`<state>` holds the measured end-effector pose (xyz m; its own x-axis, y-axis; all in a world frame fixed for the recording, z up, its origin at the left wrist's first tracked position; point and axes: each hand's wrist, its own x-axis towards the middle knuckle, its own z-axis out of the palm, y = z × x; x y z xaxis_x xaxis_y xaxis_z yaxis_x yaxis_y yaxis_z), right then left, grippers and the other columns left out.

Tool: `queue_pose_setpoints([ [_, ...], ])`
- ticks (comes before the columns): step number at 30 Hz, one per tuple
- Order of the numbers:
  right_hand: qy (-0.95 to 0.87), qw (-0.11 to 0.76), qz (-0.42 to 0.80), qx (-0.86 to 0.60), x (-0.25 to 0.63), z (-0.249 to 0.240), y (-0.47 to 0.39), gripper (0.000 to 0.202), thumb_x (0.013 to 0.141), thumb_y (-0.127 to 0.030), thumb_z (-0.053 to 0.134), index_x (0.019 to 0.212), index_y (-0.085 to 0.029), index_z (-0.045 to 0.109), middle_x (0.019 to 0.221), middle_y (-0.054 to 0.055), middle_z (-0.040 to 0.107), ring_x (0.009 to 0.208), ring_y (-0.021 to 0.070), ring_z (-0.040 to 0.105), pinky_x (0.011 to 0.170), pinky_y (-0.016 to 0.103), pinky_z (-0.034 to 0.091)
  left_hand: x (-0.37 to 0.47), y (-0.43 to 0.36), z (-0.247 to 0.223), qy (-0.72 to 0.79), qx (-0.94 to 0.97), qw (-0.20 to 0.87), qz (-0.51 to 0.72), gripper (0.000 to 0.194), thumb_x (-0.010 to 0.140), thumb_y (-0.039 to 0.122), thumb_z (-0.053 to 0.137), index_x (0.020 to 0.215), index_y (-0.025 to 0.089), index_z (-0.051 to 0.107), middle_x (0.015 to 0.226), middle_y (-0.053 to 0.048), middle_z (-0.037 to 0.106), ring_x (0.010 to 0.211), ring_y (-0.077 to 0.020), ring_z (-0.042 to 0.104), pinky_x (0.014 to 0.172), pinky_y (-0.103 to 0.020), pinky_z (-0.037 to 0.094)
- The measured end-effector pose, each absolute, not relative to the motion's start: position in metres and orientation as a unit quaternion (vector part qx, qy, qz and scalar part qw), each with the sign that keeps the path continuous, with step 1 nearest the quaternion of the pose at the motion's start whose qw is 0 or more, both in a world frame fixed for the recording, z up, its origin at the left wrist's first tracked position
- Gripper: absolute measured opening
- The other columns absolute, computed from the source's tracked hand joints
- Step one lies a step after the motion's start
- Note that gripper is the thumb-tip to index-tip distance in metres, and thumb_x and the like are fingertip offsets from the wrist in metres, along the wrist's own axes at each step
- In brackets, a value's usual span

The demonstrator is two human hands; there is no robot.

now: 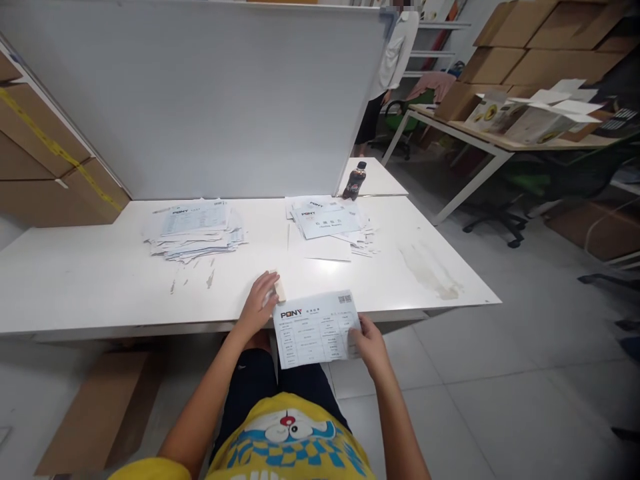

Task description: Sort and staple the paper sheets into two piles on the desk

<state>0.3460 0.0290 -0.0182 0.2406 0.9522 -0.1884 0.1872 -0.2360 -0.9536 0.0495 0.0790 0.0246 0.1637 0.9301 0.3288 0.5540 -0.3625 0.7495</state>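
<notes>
My right hand (371, 343) pinches the right edge of a printed PONY sheet (320, 330), thumb on top. The sheet, with a table of text and codes in its top right corner, is tilted over the table's front edge above my lap. At its upper left corner, my left hand (259, 303) has its fingers curled around a small cream-coloured block (279, 288) at the tabletop. Beyond my hands lie two piles of paper: a left stack (197, 230) with a PONY sheet uppermost, and a looser right stack (327, 223).
A white table (125, 293) carries the papers, with a whiteboard panel (210, 100) behind. A dark cola bottle (355, 181) stands by the right stack. Cardboard boxes (60, 160) are at the left. A person (395, 60) stands beyond the panel, near another table (450, 123).
</notes>
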Motion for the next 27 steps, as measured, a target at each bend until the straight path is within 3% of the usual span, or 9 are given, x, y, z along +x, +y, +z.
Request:
queue_pose_setpoints([
  [3,-0.446,0.437,0.417,-0.661,0.345,-0.015,0.031,0.045,0.063,-0.028,0.055,0.106,-0.022,0.067,0.101,0.005,0.072,0.093,0.0271,0.064,0.085,0.041,0.049,0.052,0.089,0.022,0.499,0.787,0.222,0.288,0.052,0.096,0.046,0.04,0.141,0.021,0.044,0.157,-0.009,0.03,0.149,-0.0263,0.013,0.119,-0.049,0.021],
  [5,-0.432,0.444,0.411,-0.669,0.343,-0.011,0.033,0.049,0.061,-0.027,0.055,0.109,-0.023,0.066,0.099,0.005,0.072,0.092,0.027,0.065,0.083,0.04,0.05,0.055,0.089,0.02,0.497,0.801,0.206,0.262,0.051,0.098,0.042,0.035,0.144,0.019,0.04,0.159,-0.009,0.024,0.149,-0.0249,0.009,0.12,-0.048,0.02],
  [8,-0.381,0.464,0.436,-0.671,0.336,-0.005,0.036,0.05,0.058,-0.027,0.056,0.107,-0.021,0.066,0.093,0.006,0.073,0.089,0.0273,0.066,0.077,0.038,0.051,0.058,0.084,0.017,0.486,0.813,0.181,0.264,0.049,0.1,0.036,0.03,0.145,0.017,0.037,0.158,-0.01,0.027,0.149,-0.022,0.012,0.121,-0.045,0.02],
  [13,-0.282,0.516,0.527,-0.614,0.329,-0.003,0.035,0.053,0.057,-0.03,0.064,0.108,-0.017,0.064,0.085,0.006,0.072,0.081,0.0264,0.066,0.062,0.033,0.05,0.056,0.081,0.016,0.479,0.819,0.175,0.262,0.051,0.097,0.035,0.039,0.145,0.018,0.037,0.157,-0.01,0.029,0.149,-0.0234,0.013,0.12,-0.046,0.022],
  [17,-0.255,0.551,0.5,-0.618,0.329,-0.006,0.03,0.06,0.061,-0.034,0.068,0.118,-0.018,0.06,0.092,0.008,0.072,0.072,0.0246,0.066,0.051,0.029,0.045,0.056,0.082,0.016,0.477,0.813,0.19,0.275,0.049,0.096,0.029,0.041,0.143,0.019,0.04,0.156,-0.009,0.031,0.148,-0.0239,0.014,0.119,-0.046,0.025],
  [23,-0.313,0.529,0.516,-0.597,0.325,-0.012,0.031,0.059,0.063,-0.032,0.069,0.12,-0.019,0.06,0.102,0.01,0.072,0.095,0.0289,0.066,0.07,0.037,0.053,0.06,0.082,0.014,0.48,0.827,0.149,0.25,0.053,0.096,0.033,0.041,0.146,0.017,0.036,0.156,-0.01,0.03,0.148,-0.0232,0.014,0.12,-0.046,0.02],
  [27,-0.336,0.521,0.502,-0.604,0.323,-0.019,0.034,0.058,0.066,-0.034,0.065,0.122,-0.019,0.059,0.104,0.01,0.071,0.098,0.0278,0.065,0.077,0.039,0.053,0.064,0.078,0.011,0.51,0.82,0.12,0.229,0.05,0.097,0.032,0.039,0.146,0.02,0.037,0.156,-0.01,0.031,0.147,-0.0231,0.019,0.12,-0.047,0.019],
])
